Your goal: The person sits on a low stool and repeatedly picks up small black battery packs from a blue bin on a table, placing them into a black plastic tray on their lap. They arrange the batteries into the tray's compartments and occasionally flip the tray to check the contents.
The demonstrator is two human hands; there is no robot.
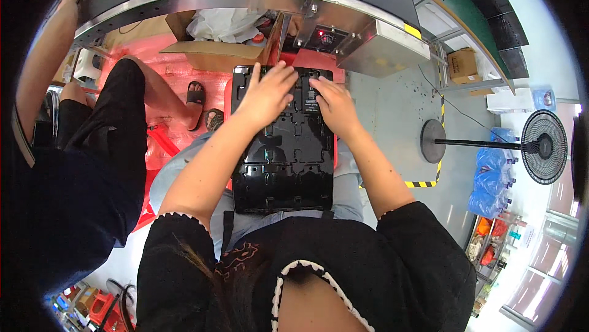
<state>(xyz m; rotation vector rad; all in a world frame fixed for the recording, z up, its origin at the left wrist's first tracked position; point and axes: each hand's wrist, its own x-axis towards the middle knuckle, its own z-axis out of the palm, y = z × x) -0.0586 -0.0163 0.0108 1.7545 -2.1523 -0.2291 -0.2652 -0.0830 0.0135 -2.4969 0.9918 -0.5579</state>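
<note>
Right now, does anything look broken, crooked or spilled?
Nothing looks broken or crooked. The black tray lies flat on the person's lap, with the left hand and right hand pressing on its far end. The only mess is dark specks scattered on the floor.

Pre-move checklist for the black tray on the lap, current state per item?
1. Black moulded tray supported: rests lengthwise on the person's lap, near edge at the waist. Ok.
2. Left hand placed: flat on the tray's far part, fingers spread. Ok.
3. Right hand placed: on the far part beside the left, fingertips pressing down. Ok.
4. Anything held in the hands: cannot tell, palms face down.
5. Tray pockets filled or not: near rows look bare; under the hands, cannot tell.
6. Space to the left: a co-worker's leg and sandalled foot sit close to the tray. Not ok for a wide swing.
</note>
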